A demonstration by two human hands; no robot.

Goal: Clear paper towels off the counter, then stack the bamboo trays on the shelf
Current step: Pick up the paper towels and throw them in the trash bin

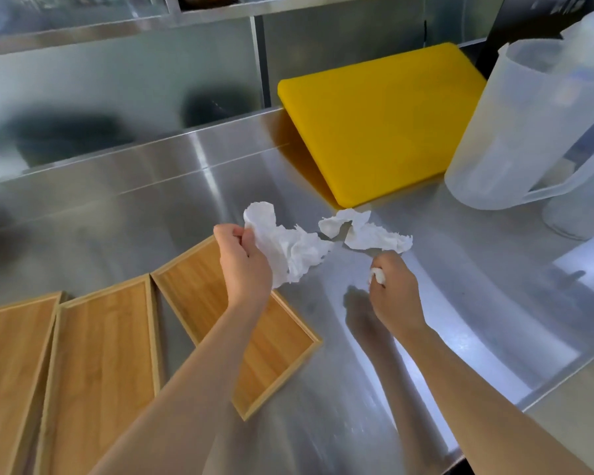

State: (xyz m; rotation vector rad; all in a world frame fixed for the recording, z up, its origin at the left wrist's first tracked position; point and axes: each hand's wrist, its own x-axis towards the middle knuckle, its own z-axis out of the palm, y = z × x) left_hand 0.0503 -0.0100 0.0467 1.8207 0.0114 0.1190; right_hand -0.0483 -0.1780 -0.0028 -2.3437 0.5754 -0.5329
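Observation:
My left hand (244,265) is shut on a crumpled white paper towel (288,248), held above the counter. My right hand (396,293) is closed around a small wad of paper towel (378,276). Just beyond its fingers, another crumpled paper towel (364,231) lies on the steel counter (460,303). Three bamboo trays lie flat at the lower left: one (11,365) at the far left, one (103,365) beside it, and one (282,347) angled under my left forearm.
A yellow cutting board (384,121) leans against the back wall at the right. Translucent plastic pitchers (528,125) stand at the far right. A steel shelf (117,32) runs above the backsplash. The counter's front edge runs along the lower right.

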